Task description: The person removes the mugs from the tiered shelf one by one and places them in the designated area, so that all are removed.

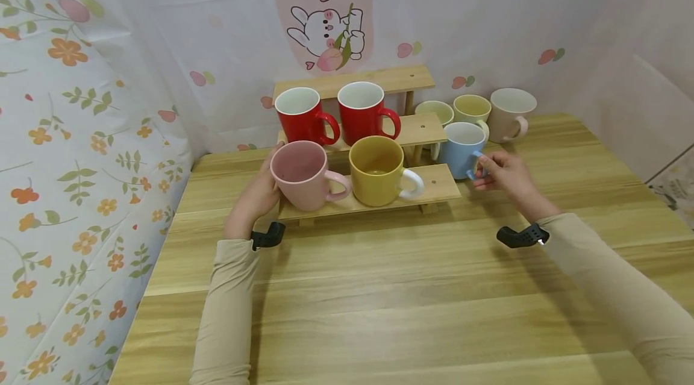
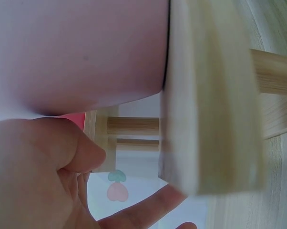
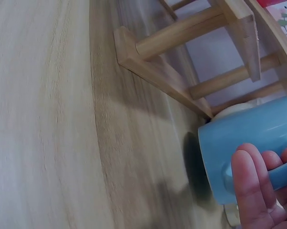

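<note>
By its handle, my right hand (image 1: 506, 174) pinches a light blue mug (image 1: 458, 153), which is upright just off the right end of a wooden three-step rack (image 1: 438, 181). In the right wrist view, the fingers (image 3: 247, 179) curl at the blue handle. My left hand (image 1: 259, 192) lies at the rack's left end, beside a pink mug (image 1: 300, 191). Its index finger reaches the board's end in the left wrist view, and the thumb is close to the pink mug's side (image 2: 96, 57). A yellow mug (image 1: 375, 183) with a white handle shares the lowest step.
Two red mugs (image 1: 297, 127) stand on the middle step; the top step (image 1: 352, 81) is bare. Behind the blue mug are a pale green mug (image 1: 428, 109), a yellowish mug (image 1: 472, 109) and a pale pink mug (image 1: 501, 126). Printed cloth (image 1: 228, 23) backs the wooden table (image 1: 379, 300).
</note>
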`<state>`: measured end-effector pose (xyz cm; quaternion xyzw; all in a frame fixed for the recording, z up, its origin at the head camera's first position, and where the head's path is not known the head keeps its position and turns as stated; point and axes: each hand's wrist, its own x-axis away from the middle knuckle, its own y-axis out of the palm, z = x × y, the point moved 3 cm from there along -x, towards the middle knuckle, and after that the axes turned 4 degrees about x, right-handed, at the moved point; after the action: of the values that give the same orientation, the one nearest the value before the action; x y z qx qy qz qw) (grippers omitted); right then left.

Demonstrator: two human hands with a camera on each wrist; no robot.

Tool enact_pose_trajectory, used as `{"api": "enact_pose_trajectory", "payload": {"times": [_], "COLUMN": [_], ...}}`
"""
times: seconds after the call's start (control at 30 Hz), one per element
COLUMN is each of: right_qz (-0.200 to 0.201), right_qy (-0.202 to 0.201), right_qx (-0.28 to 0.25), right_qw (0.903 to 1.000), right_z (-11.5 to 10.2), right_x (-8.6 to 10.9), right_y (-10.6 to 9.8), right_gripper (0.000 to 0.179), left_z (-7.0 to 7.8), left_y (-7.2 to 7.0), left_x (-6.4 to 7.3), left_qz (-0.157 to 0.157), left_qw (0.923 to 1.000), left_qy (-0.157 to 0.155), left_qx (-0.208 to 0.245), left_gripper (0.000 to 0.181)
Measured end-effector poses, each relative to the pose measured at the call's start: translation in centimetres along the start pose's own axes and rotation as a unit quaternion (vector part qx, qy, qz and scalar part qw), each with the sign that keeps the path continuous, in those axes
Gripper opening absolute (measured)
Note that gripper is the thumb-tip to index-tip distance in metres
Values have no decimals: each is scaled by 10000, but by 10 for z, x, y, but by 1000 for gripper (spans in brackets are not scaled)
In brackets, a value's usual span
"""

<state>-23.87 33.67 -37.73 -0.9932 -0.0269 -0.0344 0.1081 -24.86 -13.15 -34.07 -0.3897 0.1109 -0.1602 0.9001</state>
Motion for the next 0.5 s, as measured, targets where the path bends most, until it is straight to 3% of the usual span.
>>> {"api": "enact_pose_trajectory", "payload": {"times": [0.33, 0.5], "right_qz": [-25, 47], "right_qy": [60, 109], "right_qx": [-579, -278], "right_qw": [9983, 9995], "right_z": [9, 7], "right_x": [-4, -6], "right_y": [15, 25], "right_gripper": [22, 24], "left_z": [-1, -1], "left_y": [0, 0], "left_x": [0, 0], "left_qz": [-21, 6], "left_qw": [10000, 10000], "left_qy": [-14, -12], "left_qx": [48, 46], "left_gripper": [51, 51]}}
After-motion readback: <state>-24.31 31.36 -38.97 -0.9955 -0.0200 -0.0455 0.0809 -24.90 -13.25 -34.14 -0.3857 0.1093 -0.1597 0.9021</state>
